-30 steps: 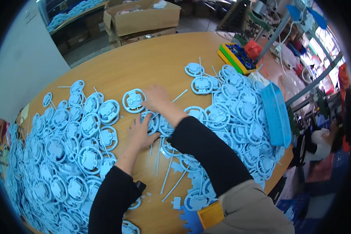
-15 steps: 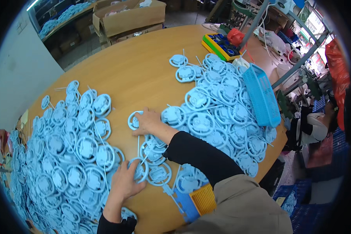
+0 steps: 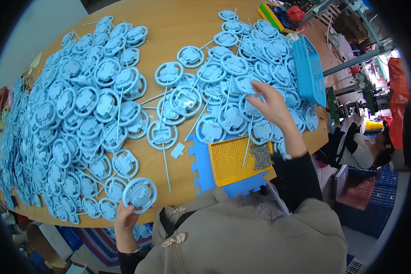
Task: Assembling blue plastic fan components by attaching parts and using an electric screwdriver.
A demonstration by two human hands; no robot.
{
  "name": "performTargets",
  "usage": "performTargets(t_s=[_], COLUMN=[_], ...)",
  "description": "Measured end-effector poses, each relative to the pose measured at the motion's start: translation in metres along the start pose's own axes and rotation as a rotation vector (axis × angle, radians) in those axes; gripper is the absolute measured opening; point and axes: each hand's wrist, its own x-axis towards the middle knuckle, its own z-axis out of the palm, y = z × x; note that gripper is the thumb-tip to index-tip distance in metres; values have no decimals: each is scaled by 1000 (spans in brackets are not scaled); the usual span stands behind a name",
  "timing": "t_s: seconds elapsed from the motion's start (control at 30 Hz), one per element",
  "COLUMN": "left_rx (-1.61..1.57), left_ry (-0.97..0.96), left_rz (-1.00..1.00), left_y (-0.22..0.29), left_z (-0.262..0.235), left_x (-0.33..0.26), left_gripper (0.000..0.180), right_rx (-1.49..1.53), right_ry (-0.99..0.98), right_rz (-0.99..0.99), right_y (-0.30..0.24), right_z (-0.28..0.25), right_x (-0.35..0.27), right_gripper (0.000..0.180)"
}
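My left hand (image 3: 126, 217), at the table's near edge, grips a light blue ring-shaped plastic part (image 3: 140, 195) with a moulded centre showing two round shapes. Over the right-hand heap of similar parts (image 3: 233, 118), my right hand (image 3: 273, 104) has its fingers stretched and thumb apart, with nothing seen in it. Its fingertips are close to a blue part (image 3: 245, 85); whether they touch cannot be made out. Many parts in the heaps have long thin stems. Between the hands lie one stemmed part (image 3: 162, 135) and a small flat blue piece (image 3: 177, 150).
A yellow basket (image 3: 228, 164) with small grey metal pieces (image 3: 261, 157) sits on a blue foam mat (image 3: 201, 160). A large heap (image 3: 84, 100) covers the table's left. At the right edge a blue basket (image 3: 308, 68) leans on the heap. Another person (image 3: 354, 146) sits at far right.
The view has tilted down toward my body. My left hand has drawn back to the near edge with a blue part, and my right hand has moved right over the right heap.
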Motion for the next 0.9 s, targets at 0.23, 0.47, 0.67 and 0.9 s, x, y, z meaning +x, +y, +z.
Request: performTargets(t_s=[0.23, 0.47, 0.67, 0.9], left_rx=[-273, -16, 980, 1028], left_ry=[236, 767, 1114, 1373], left_rz=[237, 623, 784, 631], left_y=[-39, -66, -96, -68], left_z=[-61, -131, -154, -138], left_x=[-71, -112, -46, 16], left_gripper=[58, 46, 58, 56], right_rx=[252, 226, -72, -161], right_ry=[-88, -433, -388, -404], right_rz=[274, -234, -832, -757], right_y=[17, -74, -172, -209], right_z=[38, 153, 278, 314], right_x=[-202, -171, -119, -62], right_gripper=[28, 36, 58, 73])
